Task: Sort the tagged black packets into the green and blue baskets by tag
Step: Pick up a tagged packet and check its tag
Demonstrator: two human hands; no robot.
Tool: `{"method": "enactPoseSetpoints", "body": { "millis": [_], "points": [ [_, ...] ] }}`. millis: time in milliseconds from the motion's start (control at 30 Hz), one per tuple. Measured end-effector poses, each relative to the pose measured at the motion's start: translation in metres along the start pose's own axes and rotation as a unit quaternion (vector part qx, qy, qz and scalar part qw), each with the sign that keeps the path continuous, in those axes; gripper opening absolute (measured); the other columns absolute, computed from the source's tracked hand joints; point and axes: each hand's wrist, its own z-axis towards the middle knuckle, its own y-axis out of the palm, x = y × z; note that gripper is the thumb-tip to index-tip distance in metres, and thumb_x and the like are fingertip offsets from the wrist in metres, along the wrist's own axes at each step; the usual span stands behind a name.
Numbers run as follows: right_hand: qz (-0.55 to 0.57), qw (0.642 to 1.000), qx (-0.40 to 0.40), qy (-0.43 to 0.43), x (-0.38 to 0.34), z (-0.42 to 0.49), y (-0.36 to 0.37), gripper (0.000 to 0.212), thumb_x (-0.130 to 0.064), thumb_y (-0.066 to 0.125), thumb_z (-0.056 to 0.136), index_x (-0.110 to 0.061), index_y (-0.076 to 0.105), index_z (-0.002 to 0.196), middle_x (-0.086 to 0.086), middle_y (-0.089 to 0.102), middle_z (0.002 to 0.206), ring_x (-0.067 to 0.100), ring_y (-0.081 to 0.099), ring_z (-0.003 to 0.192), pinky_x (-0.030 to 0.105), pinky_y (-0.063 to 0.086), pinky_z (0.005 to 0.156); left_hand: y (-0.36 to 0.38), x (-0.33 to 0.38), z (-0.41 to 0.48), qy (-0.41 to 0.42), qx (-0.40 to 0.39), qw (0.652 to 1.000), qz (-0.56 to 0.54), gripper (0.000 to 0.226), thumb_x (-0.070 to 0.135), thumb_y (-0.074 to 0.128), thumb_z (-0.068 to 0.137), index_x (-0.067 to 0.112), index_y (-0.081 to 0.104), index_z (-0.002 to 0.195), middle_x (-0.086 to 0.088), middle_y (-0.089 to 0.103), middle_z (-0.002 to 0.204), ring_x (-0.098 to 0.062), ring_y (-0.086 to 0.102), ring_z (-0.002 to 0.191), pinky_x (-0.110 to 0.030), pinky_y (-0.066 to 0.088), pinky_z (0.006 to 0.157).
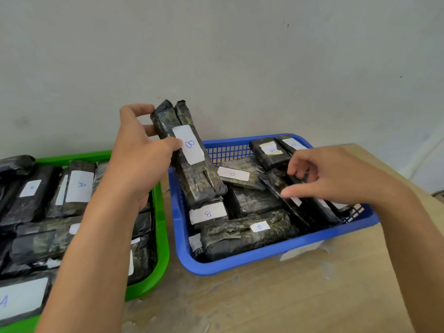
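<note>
A long black packet (189, 152) with a white tag marked B stands tilted over the far left corner of the blue basket (264, 259), its lower end resting on the packets inside. A second packet shows just behind its upper end, though whether the two are joined cannot be told. The left hand (141, 152) holds the B packet near its top, thumb on the tag's edge and fingers curled round the far side.

In the blue basket about nine more packets lie in a loose heap; five show tags reading B, and the rest have tags turned or partly hidden. The right hand (336, 174) reaches in at the basket's right side, fingers pinched narrowly on a thin packet (288, 188) lying slantwise there.

The green basket (161, 236) sits just beside the blue one on the left, packed with roughly ten packets; two tags read A clearly, others are blurred or covered. The left forearm crosses above its right edge and hides several packets.

Both baskets rest on a pale wooden table (288, 304) set against a plain grey wall (240, 56). A white label (300, 251) sticks to the blue basket's near wall.
</note>
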Motion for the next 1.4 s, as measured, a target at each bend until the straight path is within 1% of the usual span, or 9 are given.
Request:
{"method": "enactPoseSetpoints", "body": {
  "millis": [133,333,500,600,733,833,1067,1167,1400],
  "points": [
    [-0.035,0.996,-0.077,0.040,-0.001,0.008,0.011,0.062,-0.067,0.091,0.057,-0.036,0.056,0.099,-0.010,0.061,0.098,0.006,0.057,0.076,0.036,0.051,0.073,0.007,0.000,-0.005,0.001,-0.024,1.000,0.006,0.056,-0.003,0.068,0.090,0.032,0.044,0.127,0.000,0.069,0.109,-0.007,0.076,0.073,-0.037,0.062,0.070],
    [-0.055,0.997,-0.057,0.026,0.002,0.009,0.021,0.080,-0.073,0.080,0.065,-0.039,0.060,0.135,-0.014,0.053,0.112,0.009,0.062,0.103,0.036,0.054,0.087,0.019,0.002,-0.013,-0.009,-0.046,0.999,0.006,0.055,-0.003,0.066,0.093,0.029,0.044,0.132,-0.003,0.067,0.114,-0.011,0.076,0.074,-0.032,0.061,0.064],
    [-0.011,0.998,0.066,-0.018,-0.001,0.015,0.020,0.046,-0.056,0.064,0.066,-0.019,0.080,0.089,-0.001,0.070,0.089,0.019,0.066,0.075,0.041,0.058,0.072,0.026,0.003,-0.018,-0.038,-0.062,0.997,-0.008,0.055,-0.005,0.066,0.093,0.026,0.046,0.134,-0.008,0.068,0.114,-0.014,0.076,0.077,-0.034,0.063,0.066],
    [0.085,0.991,0.105,-0.024,0.000,0.017,0.021,0.040,-0.054,0.061,0.062,-0.020,0.075,0.074,-0.004,0.070,0.071,0.005,0.064,0.066,0.021,0.052,0.063,0.030,0.005,-0.019,-0.046,-0.063,0.997,0.020,0.056,-0.006,0.067,0.092,0.026,0.047,0.134,-0.010,0.069,0.111,-0.023,0.074,0.085,-0.051,0.063,0.081],
    [0.276,0.940,0.199,-0.003,-0.003,0.024,0.025,0.024,-0.044,0.061,0.072,-0.021,0.063,0.065,-0.014,0.060,0.054,0.002,0.048,0.050,0.016,0.036,0.051,0.028,0.021,0.001,-0.034,-0.063,0.996,0.050,0.054,-0.006,0.066,0.092,0.023,0.046,0.132,-0.011,0.067,0.109,-0.022,0.072,0.082,-0.037,0.064,0.063],
    [0.263,0.927,0.266,-0.014,-0.016,0.025,0.036,0.033,-0.050,0.062,0.077,-0.017,0.061,0.078,-0.009,0.066,0.064,0.010,0.054,0.057,0.025,0.043,0.057,0.022,0.032,0.023,-0.022,-0.037,0.997,0.065,0.052,-0.007,0.064,0.091,0.020,0.045,0.131,-0.015,0.064,0.115,-0.023,0.070,0.083,-0.033,0.060,0.056],
    [0.036,0.987,0.025,-0.157,-0.038,0.031,0.066,0.030,-0.030,0.066,0.092,-0.028,0.039,0.102,-0.011,0.049,0.081,0.013,0.049,0.072,0.033,0.034,0.056,0.015,0.022,0.046,-0.083,-0.027,0.995,0.054,0.049,-0.005,0.060,0.095,0.016,0.043,0.136,-0.013,0.070,0.104,-0.023,0.070,0.077,-0.035,0.059,0.052],
    [-0.013,0.985,0.029,-0.172,-0.038,0.031,0.070,0.036,-0.027,0.070,0.092,-0.028,0.035,0.101,-0.007,0.048,0.079,0.021,0.051,0.078,0.031,0.031,0.058,0.017,0.015,0.047,-0.092,-0.029,0.994,0.046,0.049,-0.005,0.060,0.094,0.016,0.044,0.135,-0.013,0.069,0.104,-0.023,0.070,0.076,-0.031,0.059,0.049],
    [0.148,0.985,0.061,-0.070,-0.008,0.026,0.026,0.037,-0.039,0.085,0.079,-0.036,0.049,0.087,-0.009,0.072,0.101,0.015,0.066,0.084,0.029,0.051,0.070,0.029,0.008,0.047,-0.106,-0.039,0.993,0.032,0.047,-0.003,0.061,0.093,0.015,0.045,0.133,-0.017,0.067,0.114,-0.025,0.069,0.078,-0.033,0.060,0.054]
  ]
}}
